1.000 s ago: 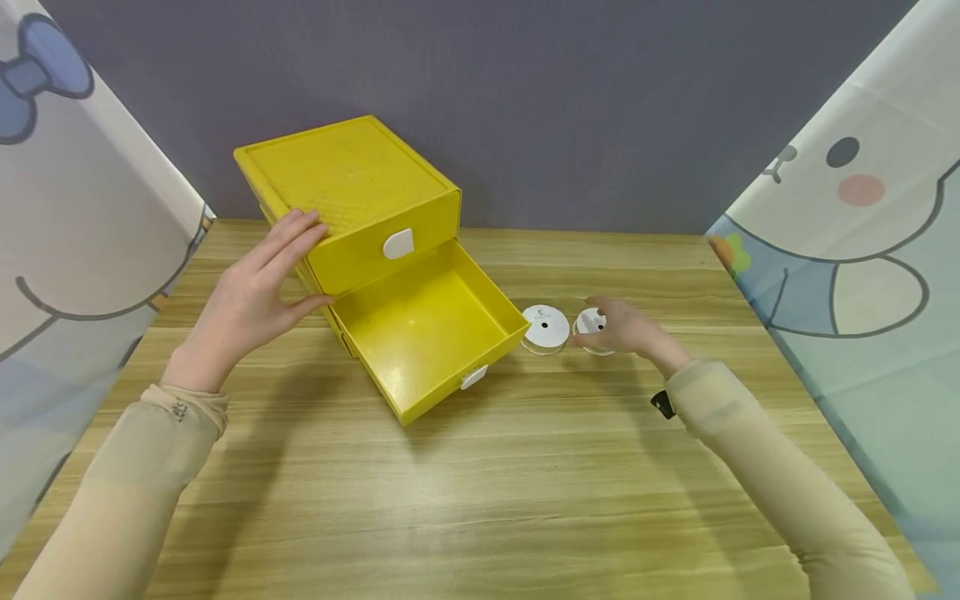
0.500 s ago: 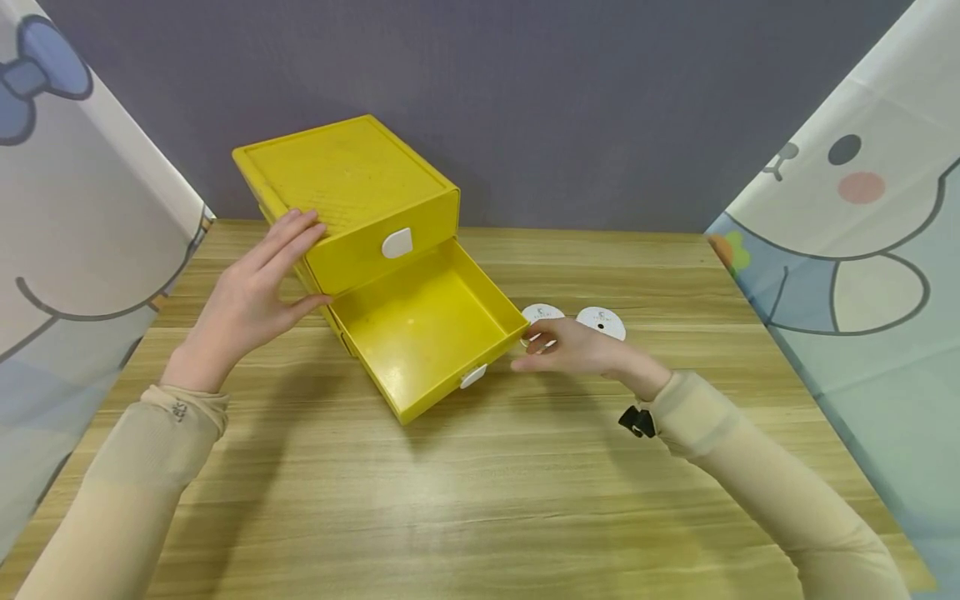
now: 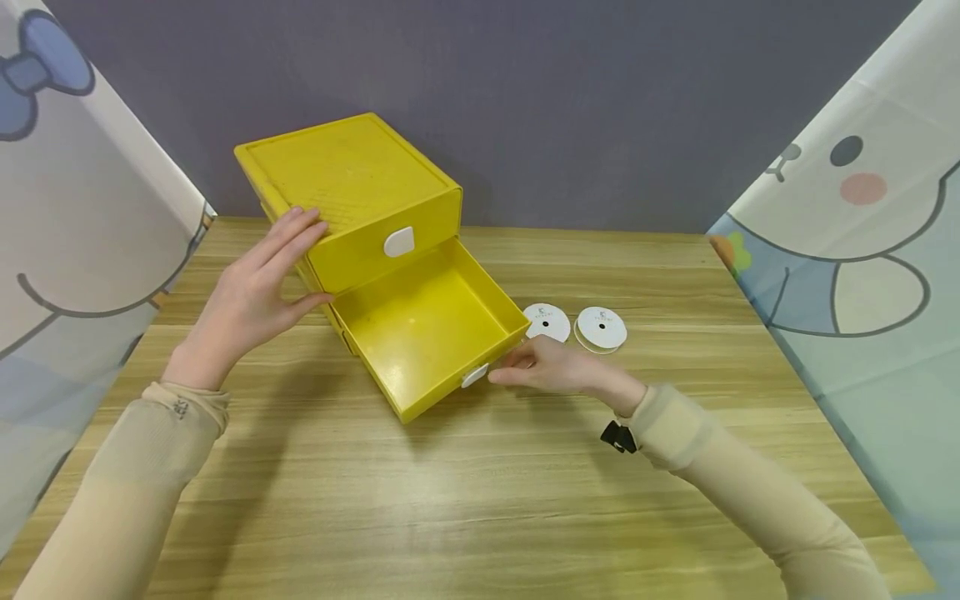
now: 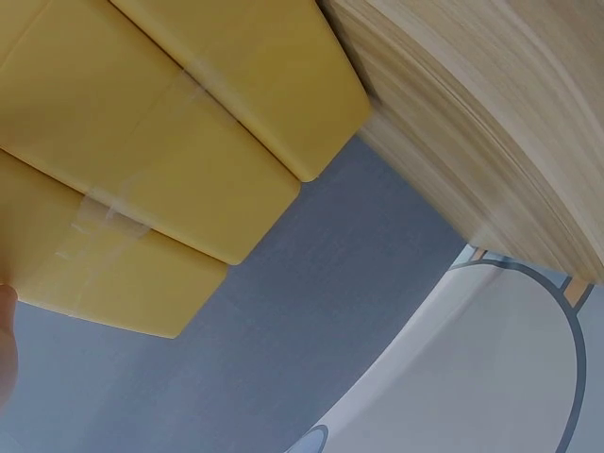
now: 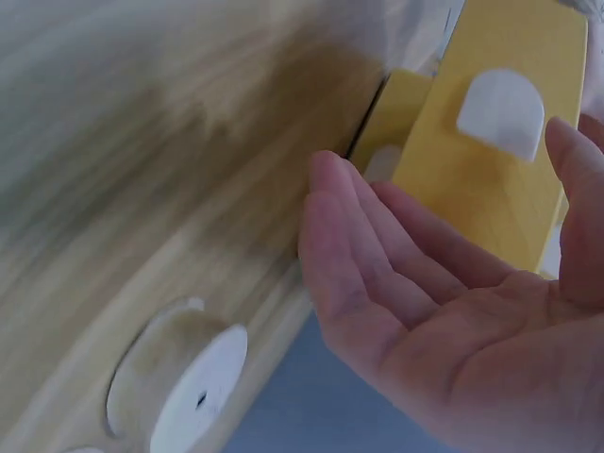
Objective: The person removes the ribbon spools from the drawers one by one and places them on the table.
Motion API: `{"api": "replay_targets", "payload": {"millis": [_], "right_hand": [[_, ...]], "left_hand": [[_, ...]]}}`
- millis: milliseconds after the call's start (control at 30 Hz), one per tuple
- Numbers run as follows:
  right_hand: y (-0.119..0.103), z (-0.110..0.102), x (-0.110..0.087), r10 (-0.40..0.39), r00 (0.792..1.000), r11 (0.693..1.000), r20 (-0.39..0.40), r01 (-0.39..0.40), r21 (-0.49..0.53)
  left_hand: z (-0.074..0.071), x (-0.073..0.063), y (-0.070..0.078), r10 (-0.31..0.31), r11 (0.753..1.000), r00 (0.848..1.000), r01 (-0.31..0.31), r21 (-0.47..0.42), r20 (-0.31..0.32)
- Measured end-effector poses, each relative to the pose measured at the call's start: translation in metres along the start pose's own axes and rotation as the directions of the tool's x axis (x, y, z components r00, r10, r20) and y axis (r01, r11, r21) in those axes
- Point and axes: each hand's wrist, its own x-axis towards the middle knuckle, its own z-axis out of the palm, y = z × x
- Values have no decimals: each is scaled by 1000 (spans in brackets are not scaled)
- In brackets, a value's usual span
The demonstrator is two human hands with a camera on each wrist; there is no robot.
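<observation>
A yellow drawer unit [image 3: 348,171] stands at the back left, one of its lower drawers [image 3: 420,325] pulled out with nothing inside. My left hand [image 3: 251,296] rests on the unit's left front corner, fingertips on the top and thumb reaching to the front edge. In the left wrist view, clear tape [image 4: 109,219] crosses the unit's stacked yellow side. Beside the pulled-out drawer's white handle [image 3: 475,376] is my right hand [image 3: 551,365], holding nothing, its thumb tip close to the handle. The right wrist view shows its fingers loosely bent before that handle [image 5: 502,111].
Two white spools [image 3: 547,317] [image 3: 602,325] lie side by side on the wooden table [image 3: 480,508], right of the drawer and behind the right hand. A grey panel [image 3: 570,117] rises behind the table, and printed cloth [image 3: 885,275] hangs at both sides.
My right hand has moved left and nearer me, from the right-hand spool, past the left one, to the drawer handle. The left hand and the drawer unit have stayed put.
</observation>
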Motion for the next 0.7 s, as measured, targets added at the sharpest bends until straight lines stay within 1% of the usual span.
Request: {"api": "replay_targets", "payload": {"millis": [100,167,333,467,600,700], "right_hand": [[-4,9,5,-25,1000,998,8,24,49],[-7,16,8,-36,999,994,1,35,104],[-10,30,14,-48,998,978,-46,57,199],[-10,35,16,-67,994,971,-84,85,223],[-11,36,16,-82,992,967,-98,103,233],[-13,36,16,-60,994,970,-95,81,229]], "left_hand": [[-1,0,1,-3,1000,1000,3,1,6],[-1,0,1,-3,1000,1000,3,-2,6],[-1,0,2,-4,1000,1000,4,9,17],[0,0,1,-5,1000,1000,5,12,23],[0,1,1,0,1000,1000,0,0,3],[0,0,1,-7,1000,1000,7,-5,3]]}}
